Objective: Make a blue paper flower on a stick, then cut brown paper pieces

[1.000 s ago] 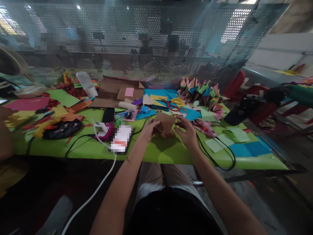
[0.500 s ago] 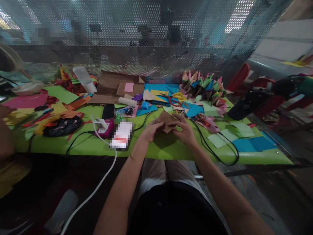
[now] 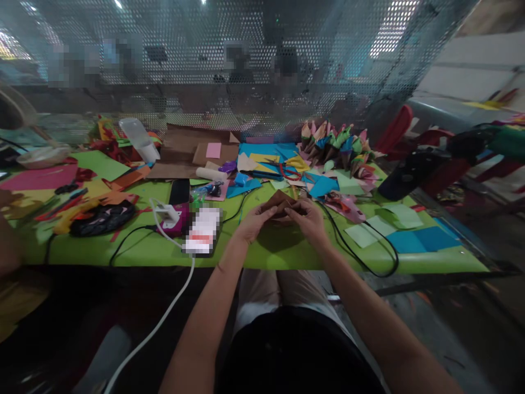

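Note:
A small folded piece of brown paper [image 3: 282, 201] is held between my two hands just over the green table [image 3: 270, 256]. My left hand [image 3: 255, 219] pinches its left side, thumb on top. On the right side, my right hand [image 3: 307, 216] grips it with thumb and fingers, the thumb near the middle of the paper. Beyond the hands lie blue paper pieces [image 3: 324, 185], scissors with red handles [image 3: 290, 173] and yellow paper [image 3: 264, 158]. A phone [image 3: 202, 231] lies to the left of my left hand.
Folded paper cones [image 3: 334, 143] stand at the back right, near a dark bottle [image 3: 404, 174]. A purple power adapter [image 3: 172, 219] with cables sits left. Large brown paper [image 3: 176, 153] and a clear bottle [image 3: 138, 139] lie behind. Another person's arm [image 3: 9, 235] shows far left.
The brown paper has been turned and now looks flatter and wider between my hands. My right thumb has moved up onto it. The whole view has shifted slightly.

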Motion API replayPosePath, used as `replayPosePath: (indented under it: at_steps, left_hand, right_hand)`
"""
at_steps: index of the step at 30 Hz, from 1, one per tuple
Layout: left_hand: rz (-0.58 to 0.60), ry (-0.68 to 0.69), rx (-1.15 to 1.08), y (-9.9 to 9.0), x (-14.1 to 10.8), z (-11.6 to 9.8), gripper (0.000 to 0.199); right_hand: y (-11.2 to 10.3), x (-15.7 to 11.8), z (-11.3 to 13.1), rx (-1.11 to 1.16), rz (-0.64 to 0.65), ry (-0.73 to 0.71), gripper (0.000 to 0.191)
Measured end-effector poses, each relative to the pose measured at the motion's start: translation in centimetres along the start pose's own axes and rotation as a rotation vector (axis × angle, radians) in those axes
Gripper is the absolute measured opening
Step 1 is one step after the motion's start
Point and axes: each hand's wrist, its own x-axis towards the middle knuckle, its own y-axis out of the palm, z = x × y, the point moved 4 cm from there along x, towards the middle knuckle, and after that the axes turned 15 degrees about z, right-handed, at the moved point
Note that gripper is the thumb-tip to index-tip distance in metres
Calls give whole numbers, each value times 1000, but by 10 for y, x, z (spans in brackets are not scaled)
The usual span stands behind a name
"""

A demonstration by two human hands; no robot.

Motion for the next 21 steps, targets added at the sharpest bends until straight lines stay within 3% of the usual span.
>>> replayPosePath:
  at_steps: [5,10,16,21]
  left_hand:
    - [-36,6,40,-1,0,0,54]
    - [13,8,109,3,0,-2,50]
    - [-64,9,127,-2,1,-2,49]
    - [-14,6,158,0,0,-2,53]
  right_hand:
    - [-2,-2,3,6,-4,7,22]
    - [-2,-3,6,-7,5,1,23]
    - [-2,-3,8,38,1,-21,21]
    - [-1,-3,1,181,18,80,24]
